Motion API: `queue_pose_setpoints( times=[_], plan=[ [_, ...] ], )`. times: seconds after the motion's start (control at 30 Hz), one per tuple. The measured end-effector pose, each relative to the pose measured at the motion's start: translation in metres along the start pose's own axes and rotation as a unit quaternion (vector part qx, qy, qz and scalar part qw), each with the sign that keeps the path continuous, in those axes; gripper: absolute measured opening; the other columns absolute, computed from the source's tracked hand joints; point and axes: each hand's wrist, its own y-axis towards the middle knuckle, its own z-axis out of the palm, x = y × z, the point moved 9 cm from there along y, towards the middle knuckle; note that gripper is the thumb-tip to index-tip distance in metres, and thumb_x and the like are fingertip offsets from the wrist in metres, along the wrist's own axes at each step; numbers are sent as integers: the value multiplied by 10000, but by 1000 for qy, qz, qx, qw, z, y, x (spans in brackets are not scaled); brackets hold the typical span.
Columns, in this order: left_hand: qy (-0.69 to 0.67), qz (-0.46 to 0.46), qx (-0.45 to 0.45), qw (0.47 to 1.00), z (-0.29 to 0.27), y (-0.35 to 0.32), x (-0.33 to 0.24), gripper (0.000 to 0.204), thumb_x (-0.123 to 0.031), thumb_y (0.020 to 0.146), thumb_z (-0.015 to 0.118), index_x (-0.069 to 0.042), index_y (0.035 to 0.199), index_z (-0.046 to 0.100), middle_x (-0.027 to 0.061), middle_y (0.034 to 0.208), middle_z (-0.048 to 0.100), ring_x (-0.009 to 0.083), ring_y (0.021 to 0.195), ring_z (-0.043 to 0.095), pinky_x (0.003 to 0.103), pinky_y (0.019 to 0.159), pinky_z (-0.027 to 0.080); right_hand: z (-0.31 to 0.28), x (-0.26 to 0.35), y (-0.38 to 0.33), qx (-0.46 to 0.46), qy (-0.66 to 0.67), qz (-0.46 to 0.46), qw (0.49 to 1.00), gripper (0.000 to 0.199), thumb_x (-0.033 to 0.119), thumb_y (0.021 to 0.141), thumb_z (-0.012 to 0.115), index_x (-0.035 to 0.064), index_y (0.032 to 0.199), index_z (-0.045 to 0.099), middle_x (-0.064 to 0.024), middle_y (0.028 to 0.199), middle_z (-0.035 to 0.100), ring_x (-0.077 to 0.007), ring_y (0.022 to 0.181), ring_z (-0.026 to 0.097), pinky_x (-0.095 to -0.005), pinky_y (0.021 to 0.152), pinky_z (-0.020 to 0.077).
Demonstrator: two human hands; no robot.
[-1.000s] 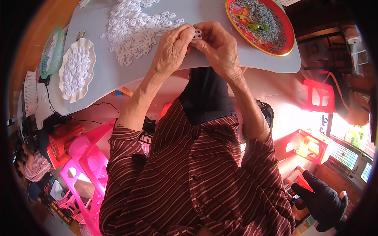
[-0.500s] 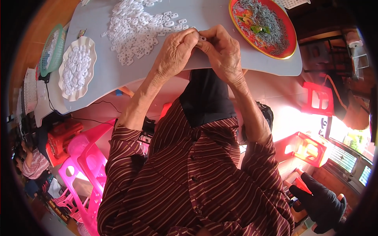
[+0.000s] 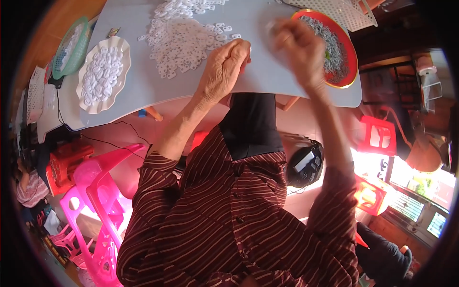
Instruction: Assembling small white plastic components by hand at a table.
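My left hand (image 3: 225,63) is closed above the near edge of the table, to the right of a heap of small white plastic pieces (image 3: 184,43) with holes. A sliver of white shows at its fingertips; most of what it grips is hidden. My right hand (image 3: 303,52) is raised beside the red round tray (image 3: 353,62) with a gold rim. Motion smears its fingers, so I cannot see whether it holds anything. Many thin grey metal pieces (image 3: 334,55) lie in that tray.
At the left, a scalloped white dish (image 3: 125,57) holds oval white pieces, beside a green basket (image 3: 76,62). A white perforated basket (image 3: 351,16) stands behind the red tray. Pink plastic chairs (image 3: 98,186) and red stools (image 3: 377,136) surround the grey table (image 3: 272,79).
My right hand has parted from my left and moved right, toward the red tray. My left hand stays closed in nearly the same place. The whole view has shifted slightly.
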Motion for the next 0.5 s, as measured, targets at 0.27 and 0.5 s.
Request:
queue_pose_setpoints(
  times=[0.27, 0.5],
  plan=[
    [-77, -64, 32, 994, 1, -22, 3, 315, -223, 933, 416, -15, 707, 484, -7, 598, 409, 63, 578, 371, 234, 536, 319, -132, 33, 144, -225, -449, -208, 839, 76, 63, 813, 605, 1, 854, 620, -88, 719, 619, -158, 621, 580, -258, 562, 458],
    [-43, -71, 4, 997, -2, -19, 6, 378, -309, 948, 430, -8, 734, 514, 2, 584, 433, 74, 571, 388, 240, 543, 329, 58, -6, 74, 174, -236, -185, 938, 158, 107, 798, 616, 36, 936, 650, -106, 766, 662, -204, 658, 631, -311, 650, 500]
  ],
)
